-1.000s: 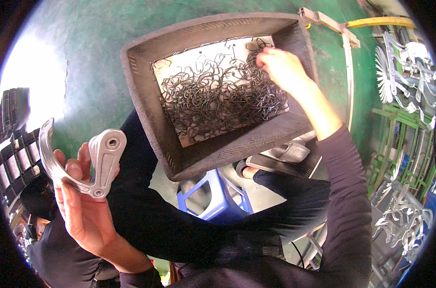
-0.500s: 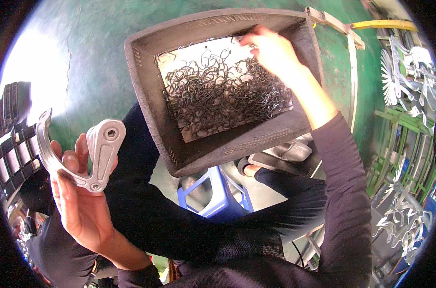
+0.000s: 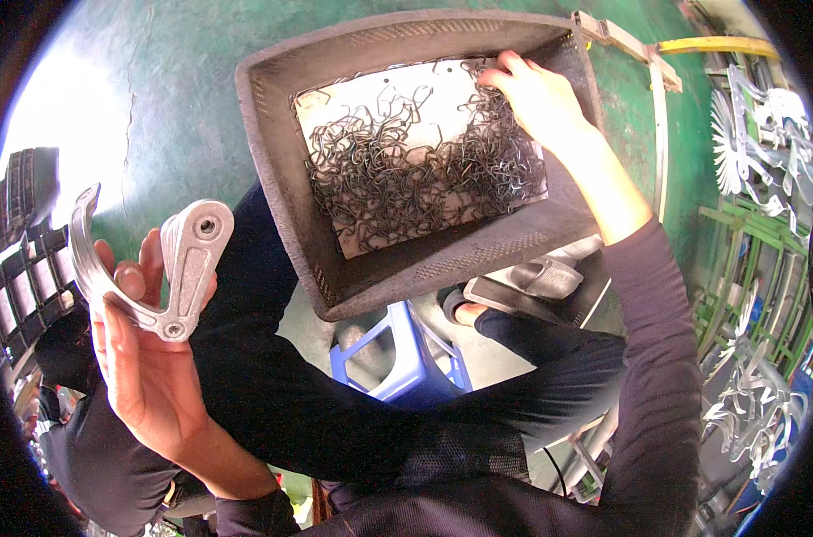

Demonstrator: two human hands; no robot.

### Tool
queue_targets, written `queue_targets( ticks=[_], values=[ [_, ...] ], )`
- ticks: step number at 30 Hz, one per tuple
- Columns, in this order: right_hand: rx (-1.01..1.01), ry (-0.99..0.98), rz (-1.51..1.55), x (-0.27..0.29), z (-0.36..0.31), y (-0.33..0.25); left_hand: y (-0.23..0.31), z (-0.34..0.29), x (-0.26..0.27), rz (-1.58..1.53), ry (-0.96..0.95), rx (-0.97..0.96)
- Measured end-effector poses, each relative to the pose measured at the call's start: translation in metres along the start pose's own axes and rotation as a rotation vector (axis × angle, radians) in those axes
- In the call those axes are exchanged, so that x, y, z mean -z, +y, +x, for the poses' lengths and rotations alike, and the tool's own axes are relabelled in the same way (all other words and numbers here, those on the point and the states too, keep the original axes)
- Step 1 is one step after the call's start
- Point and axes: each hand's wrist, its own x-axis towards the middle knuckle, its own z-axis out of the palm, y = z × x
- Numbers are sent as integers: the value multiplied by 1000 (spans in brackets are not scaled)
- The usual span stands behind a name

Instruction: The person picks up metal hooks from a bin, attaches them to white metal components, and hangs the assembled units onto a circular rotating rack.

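Note:
My left hand [image 3: 151,385] is wrapped round a grey cast-metal bracket [image 3: 191,268]. The bracket has a curved arm at one side and a flat arm with a round hole at the other, and my fingers come up between the two. On the right, my right hand [image 3: 545,103] reaches into a dark plastic crate [image 3: 285,242], at its far right corner. Its fingers are curled together beside the bent wire hooks [image 3: 406,170] that lie tangled on a pale sheet in the crate. Whatever is between these fingertips is too small to make out.
Below the crate stands a blue plastic stool [image 3: 406,362], close to my legs. Green racks [image 3: 755,259] with silver metal parts line the right side. A person in dark clothing [image 3: 106,465] is at the lower left, near black crates [image 3: 35,286].
My right hand has shifted slightly right within the crate, and its fingers have drawn in among the hooks. My left hand still holds the bracket, slightly higher at its lower end.

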Motion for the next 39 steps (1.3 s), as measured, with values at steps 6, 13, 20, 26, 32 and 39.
queue_targets(
  ticks=[6, 13, 20, 26, 32, 39],
  values=[
    [149, -174, 488, -7, 22, -34, -1, 2, -6, 31, 22, 3],
    [77, -382, 456, 13, -3, -14, 1, 2, 0, 13, -5, -5],
    [-13, -367, 466, 26, -59, -5, -1, 0, 1, 16, -5, -15],
    [-161, -131, 615, 54, -64, 3, -2, 9, 11, -119, -314, 0],
    [-129, 117, 587, 26, -22, 10, -3, 6, -3, -24, -17, 5],
    [12, -194, 273, 9, -39, -19, -5, 7, 0, -51, -83, -2]
  ],
)
